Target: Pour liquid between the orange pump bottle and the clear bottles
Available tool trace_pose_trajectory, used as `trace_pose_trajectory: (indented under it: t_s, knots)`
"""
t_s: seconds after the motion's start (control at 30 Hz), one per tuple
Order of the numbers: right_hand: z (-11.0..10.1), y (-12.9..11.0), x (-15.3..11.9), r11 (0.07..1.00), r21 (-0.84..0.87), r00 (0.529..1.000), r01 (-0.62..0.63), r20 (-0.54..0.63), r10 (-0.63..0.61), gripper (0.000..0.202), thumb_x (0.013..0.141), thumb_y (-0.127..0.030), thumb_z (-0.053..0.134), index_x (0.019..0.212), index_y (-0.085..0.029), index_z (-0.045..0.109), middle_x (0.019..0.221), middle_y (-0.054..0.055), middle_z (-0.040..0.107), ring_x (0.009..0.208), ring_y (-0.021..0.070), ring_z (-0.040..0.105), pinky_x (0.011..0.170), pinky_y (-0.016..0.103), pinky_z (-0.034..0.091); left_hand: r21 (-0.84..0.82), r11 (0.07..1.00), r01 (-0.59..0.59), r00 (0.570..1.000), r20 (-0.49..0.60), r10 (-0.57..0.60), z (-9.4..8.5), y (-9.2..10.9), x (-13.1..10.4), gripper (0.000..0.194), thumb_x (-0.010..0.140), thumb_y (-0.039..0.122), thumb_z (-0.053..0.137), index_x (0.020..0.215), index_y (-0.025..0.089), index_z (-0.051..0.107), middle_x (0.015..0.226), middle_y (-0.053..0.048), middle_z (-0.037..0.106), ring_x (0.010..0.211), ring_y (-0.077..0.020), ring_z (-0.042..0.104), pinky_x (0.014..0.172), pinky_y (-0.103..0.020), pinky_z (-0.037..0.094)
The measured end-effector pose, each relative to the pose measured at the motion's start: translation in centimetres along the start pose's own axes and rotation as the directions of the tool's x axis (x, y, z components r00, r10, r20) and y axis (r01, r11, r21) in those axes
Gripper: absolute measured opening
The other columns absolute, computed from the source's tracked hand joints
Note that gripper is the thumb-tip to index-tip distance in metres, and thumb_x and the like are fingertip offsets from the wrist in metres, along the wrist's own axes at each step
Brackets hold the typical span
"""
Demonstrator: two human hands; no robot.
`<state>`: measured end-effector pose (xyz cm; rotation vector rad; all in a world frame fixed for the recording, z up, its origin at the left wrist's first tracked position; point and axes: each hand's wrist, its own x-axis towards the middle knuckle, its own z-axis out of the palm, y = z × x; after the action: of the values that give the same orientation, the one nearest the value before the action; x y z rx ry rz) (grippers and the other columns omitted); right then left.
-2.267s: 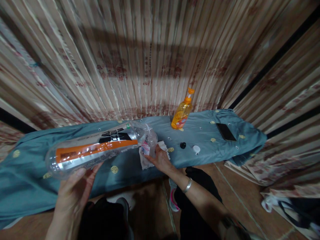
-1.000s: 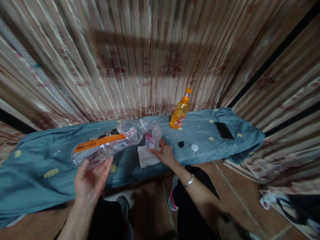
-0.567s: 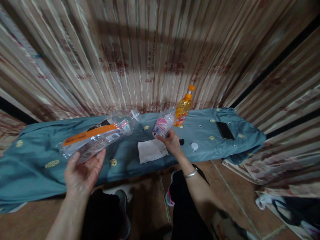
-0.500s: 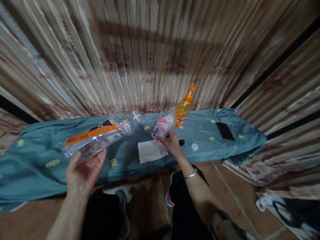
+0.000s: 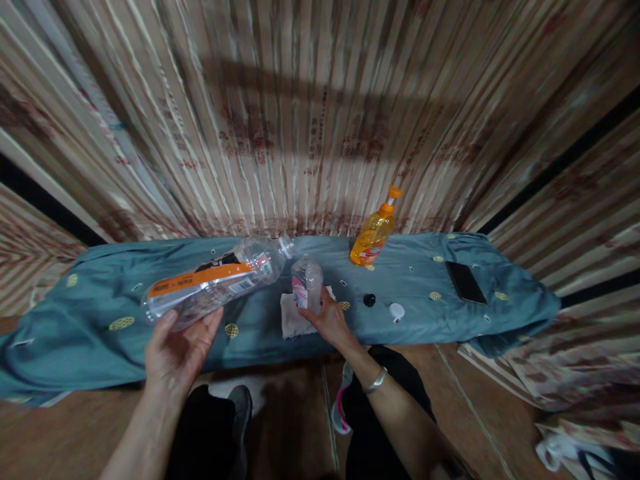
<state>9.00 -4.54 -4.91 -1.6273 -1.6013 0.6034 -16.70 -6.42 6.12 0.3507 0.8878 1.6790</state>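
Observation:
My left hand [image 5: 185, 347] is closed around the lower part of a large clear plastic bottle [image 5: 220, 280] with an orange and black label. That bottle lies tilted in the air, its uncapped-looking neck pointing right. In my right hand [image 5: 327, 317] is a smaller clear plastic bottle [image 5: 307, 283] with a pink label, held nearly upright, its top close to the large bottle's mouth but apart from it. Beneath the small bottle a white cloth [image 5: 293, 323] lies on the covered surface, partly hidden by the bottle and my hand.
A pump bottle of orange liquid [image 5: 373, 237] stands near the curtain [image 5: 300, 120]. A black cap [image 5: 369, 300], a white cap [image 5: 397, 311] and a dark phone-like slab [image 5: 466, 282] lie to the right on the teal cloth cover [image 5: 415, 287].
The small bottle has moved left, away from the pump bottle, and turned more upright, over the white cloth. The large bottle stays in my left hand, slightly more level. The view has shifted a little.

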Motion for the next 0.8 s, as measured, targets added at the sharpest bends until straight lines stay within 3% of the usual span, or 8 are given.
trace_pose_trajectory:
  t_s: [0.23,0.57,0.8]
  knots:
    - [-0.6,-1.2,-0.2,1.0,-0.008,1.0,0.001,0.026,-0.001,0.053,0.082,-0.037,0.074,0.129,-0.018,0.056,0.102,0.01,0.073,0.096,0.0301,0.074,0.085,0.042,0.058,0.009,1.0,-0.008,1.0,-0.005,0.008,0.0,-0.3,-0.1,0.07,0.024,0.024,0.099,0.086,0.017,0.069,0.092,-0.009,0.079,0.077,-0.0268,0.075,0.069,-0.036,0.065]
    - [-1.3,-1.7,-0.4,0.99,-0.131,0.998,0.059,-0.015,-0.062,0.056,0.084,-0.04,0.069,0.132,-0.017,0.055,0.102,0.011,0.073,0.094,0.0317,0.072,0.084,0.042,0.056,0.016,1.0,-0.012,0.998,0.057,0.011,-0.6,-0.4,0.3,0.038,0.053,0.018,0.082,0.088,0.02,0.068,0.1,-0.006,0.079,0.088,-0.0245,0.075,0.077,-0.035,0.064]
    - [-1.4,-1.8,-0.5,0.985,-0.14,0.994,0.106,0.002,-0.106,0.058,0.083,-0.037,0.069,0.135,-0.016,0.054,0.11,0.014,0.074,0.102,0.0317,0.071,0.089,0.041,0.055,0.03,0.999,-0.019,0.999,0.047,0.017,-1.0,-0.3,0.5,0.046,0.05,0.021,0.087,0.093,0.02,0.07,0.098,-0.006,0.079,0.09,-0.025,0.075,0.077,-0.034,0.064]
